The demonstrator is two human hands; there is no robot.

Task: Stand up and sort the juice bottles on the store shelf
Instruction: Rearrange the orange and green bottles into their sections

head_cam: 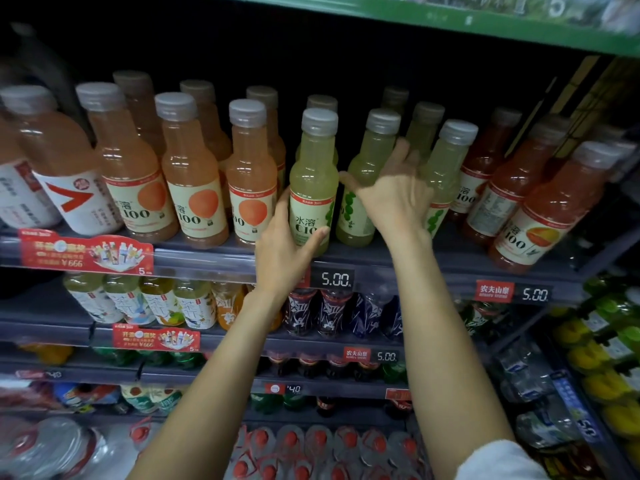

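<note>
Left hand (pixel 284 251) is gripping the front pale-green juice bottle (pixel 313 174), standing upright at the shelf edge (pixel 207 259). Right hand (pixel 394 192), fingers spread, is reaching between the neighbouring green bottles (pixel 367 174), touching them.

the lower label of the front pale green bottle (pixel 313 188) is covered by the left hand (pixel 287 251). much of the second green bottle (pixel 363 188) is hidden behind the right hand (pixel 394 192), whose fingertips are lost between the bottles. the rear rows are swallowed by shadow, so their labels cannot be read. the leftmost bottle (pixel 20 168) is blurred and cut by the frame's edge. the small print on the red promotion tag (pixel 85 252) is too small to be read. the bottles at bottom left (pixel 52 445) are smeared.
</note>
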